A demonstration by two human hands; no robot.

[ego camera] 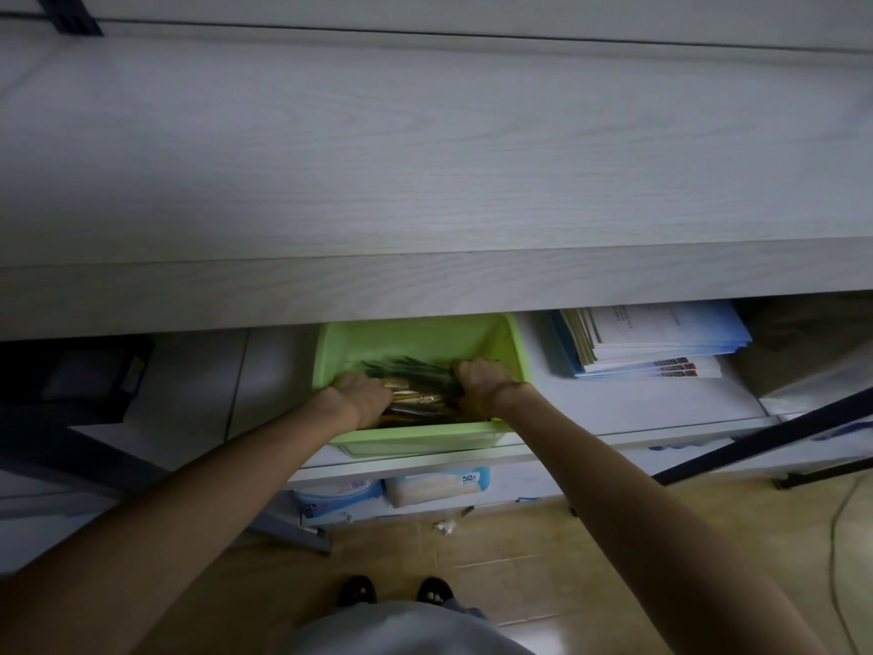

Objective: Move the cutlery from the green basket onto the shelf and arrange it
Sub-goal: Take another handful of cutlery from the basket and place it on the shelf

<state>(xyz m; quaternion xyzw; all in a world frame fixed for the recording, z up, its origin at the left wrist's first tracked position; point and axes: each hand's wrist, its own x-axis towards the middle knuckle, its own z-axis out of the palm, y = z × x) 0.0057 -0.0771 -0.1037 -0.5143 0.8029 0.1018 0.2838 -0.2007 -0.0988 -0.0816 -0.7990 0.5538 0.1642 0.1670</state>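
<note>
Head view looks down past a broad pale wood-grain shelf (425, 158) onto a lime-green plastic basket (415, 340) sitting on a lower white board beneath it. Both bare arms reach into the basket. The left hand (361, 392) and the right hand (482, 378) curl their fingers around a bundle of metal and wooden-handled cutlery (420, 387) lying in the basket, one hand at each side of the pile. To the right of the basket lies a stack of blue-and-white paper booklets (652, 342). Below, near the tiled floor, sit tissue packs (437, 486).
</note>
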